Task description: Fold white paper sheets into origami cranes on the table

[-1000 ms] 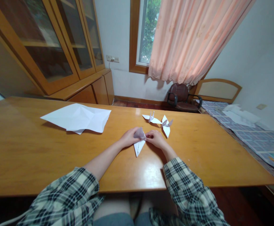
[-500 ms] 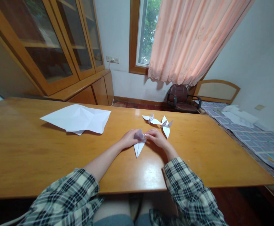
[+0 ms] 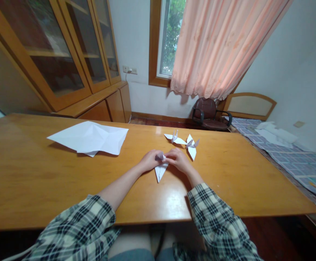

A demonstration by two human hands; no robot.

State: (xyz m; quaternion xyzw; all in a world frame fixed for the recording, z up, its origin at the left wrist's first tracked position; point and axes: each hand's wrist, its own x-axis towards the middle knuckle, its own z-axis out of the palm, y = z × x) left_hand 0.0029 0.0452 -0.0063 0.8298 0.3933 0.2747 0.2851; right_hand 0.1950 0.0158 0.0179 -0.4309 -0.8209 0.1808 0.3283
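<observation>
A partly folded piece of white paper (image 3: 161, 172) lies on the wooden table in front of me, its pointed end toward me and a slit down its middle. My left hand (image 3: 149, 160) holds it from the left, fingers closed on its upper part. From the right, my right hand (image 3: 177, 158) pinches the top flap of the same paper. The fingertips hide part of the folds there. Just beyond my hands stand two white paper cranes, one crane (image 3: 175, 138) behind my right hand and another crane (image 3: 191, 146) to its right, close together.
Large creased white sheets (image 3: 89, 137) lie on the table (image 3: 65, 188) at the left. A glass-fronted cabinet (image 3: 65, 54) rises behind the table's left side. Beyond the far edge is a brown chair (image 3: 206, 112); a bed (image 3: 279, 145) stands along the right.
The raised top flap of the folded paper has come down lower between my hands. My right hand has shifted slightly left, over the paper.
</observation>
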